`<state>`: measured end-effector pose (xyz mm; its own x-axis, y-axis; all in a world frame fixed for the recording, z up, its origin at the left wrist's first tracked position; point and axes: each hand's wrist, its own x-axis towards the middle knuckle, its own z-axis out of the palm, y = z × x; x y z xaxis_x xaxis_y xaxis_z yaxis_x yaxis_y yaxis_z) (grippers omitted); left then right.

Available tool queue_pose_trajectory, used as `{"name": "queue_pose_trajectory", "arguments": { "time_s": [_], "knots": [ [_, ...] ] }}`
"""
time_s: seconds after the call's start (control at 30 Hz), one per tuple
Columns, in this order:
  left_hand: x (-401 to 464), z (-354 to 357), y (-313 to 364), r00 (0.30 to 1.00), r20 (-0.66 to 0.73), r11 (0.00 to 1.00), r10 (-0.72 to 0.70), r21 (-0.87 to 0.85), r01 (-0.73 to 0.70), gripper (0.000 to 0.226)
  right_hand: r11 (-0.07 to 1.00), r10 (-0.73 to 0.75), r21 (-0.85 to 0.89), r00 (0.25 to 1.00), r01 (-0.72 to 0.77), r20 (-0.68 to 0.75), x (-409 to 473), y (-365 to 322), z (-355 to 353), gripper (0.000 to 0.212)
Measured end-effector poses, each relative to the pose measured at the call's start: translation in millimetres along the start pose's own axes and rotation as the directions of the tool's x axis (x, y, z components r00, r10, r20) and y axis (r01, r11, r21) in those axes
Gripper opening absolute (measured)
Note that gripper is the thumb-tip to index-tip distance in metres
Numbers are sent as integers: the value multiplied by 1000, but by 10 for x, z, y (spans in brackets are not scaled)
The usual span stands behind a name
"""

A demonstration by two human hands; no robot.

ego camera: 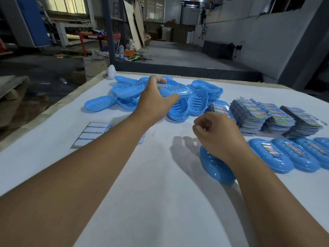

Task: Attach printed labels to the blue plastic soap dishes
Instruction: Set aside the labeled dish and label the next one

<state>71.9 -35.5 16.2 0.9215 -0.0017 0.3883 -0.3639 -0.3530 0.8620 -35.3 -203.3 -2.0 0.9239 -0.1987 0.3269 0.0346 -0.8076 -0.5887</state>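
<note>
Here the blue soap dish (175, 90) sits between the fingers (161, 81) and thumb of the left hand (154, 98), which clamp its long rims, atop the loose pile (128, 91) at the desk's (151, 193) far side. It looks light, stiff and slick, so the rim is probably the safest hold. Its long axis runs left-right, slotted face up. The right hand (216, 132) is curled shut, possibly pinching something unseen, beside the printed labels (258, 113).

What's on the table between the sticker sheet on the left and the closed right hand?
Head view: mostly bare white table, crossed by the left forearm between sticker sheet and right hand.
</note>
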Motion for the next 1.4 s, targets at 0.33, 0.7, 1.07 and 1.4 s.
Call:
{"name": "queue_pose_trajectory", "arguments": {
  "time_s": [0.33, 0.7, 1.07, 1.4],
  "knots": [
    [-846, -629, -79, 895, 446, 961, -29, 257, -97, 68, 999, 41, -9, 998, -41, -37, -12, 4, -40, 15],
    [-868, -737, -82, 806, 563, 905, -182, 416, -85, 76, 970, 53, -227, 988, -86, -147, 134, 142, -141, 32],
    [-859, -685, -74, 806, 578, 891, -130, 424, -160, 53, 904, 254, -317, 957, -286, -140, 272, 306, -198, 14],
    [-901, -479, -82, 961, 268, 975, -64, 223, 3, 33, 968, -6, -237, 933, -85, -360, 146, 80, -256, 17]
  ]
}}
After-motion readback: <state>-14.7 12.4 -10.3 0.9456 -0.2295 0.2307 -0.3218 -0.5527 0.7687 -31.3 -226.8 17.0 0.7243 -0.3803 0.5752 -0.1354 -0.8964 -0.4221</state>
